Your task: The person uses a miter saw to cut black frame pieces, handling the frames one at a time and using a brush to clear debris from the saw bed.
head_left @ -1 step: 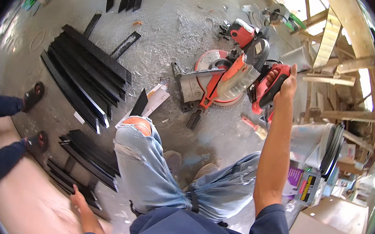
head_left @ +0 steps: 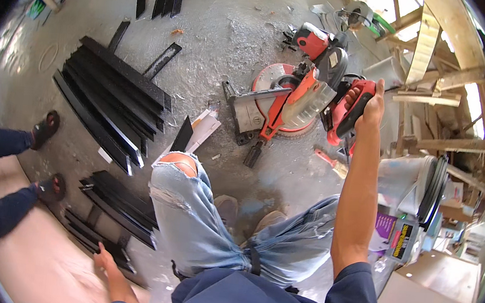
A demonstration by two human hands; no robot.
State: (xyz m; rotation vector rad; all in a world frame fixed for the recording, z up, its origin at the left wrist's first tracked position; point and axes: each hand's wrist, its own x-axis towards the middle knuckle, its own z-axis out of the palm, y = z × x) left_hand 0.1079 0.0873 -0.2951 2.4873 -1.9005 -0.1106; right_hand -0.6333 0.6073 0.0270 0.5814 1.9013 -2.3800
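My right hand (head_left: 369,108) is wrapped round the red and black handle (head_left: 349,114) of a mitre saw (head_left: 284,109) standing on the floor ahead of me. Its thumb points up along the grip. The saw has a red and orange body, a clear blade guard and a grey fence. At the lower left my left hand (head_left: 105,258) has a finger stretched out, close to a stack of narrow black strips (head_left: 117,206) and the edge of a large pale board (head_left: 34,248). Its other fingers are partly hidden, and I see nothing held in it.
A larger stack of black strips (head_left: 108,92) lies at left. A person's sandalled foot (head_left: 46,129) is beyond the board. A paintbrush (head_left: 332,163) lies by the saw. To the right stand a translucent bucket (head_left: 406,176), a cardboard box (head_left: 440,276) and timber framing (head_left: 453,148).
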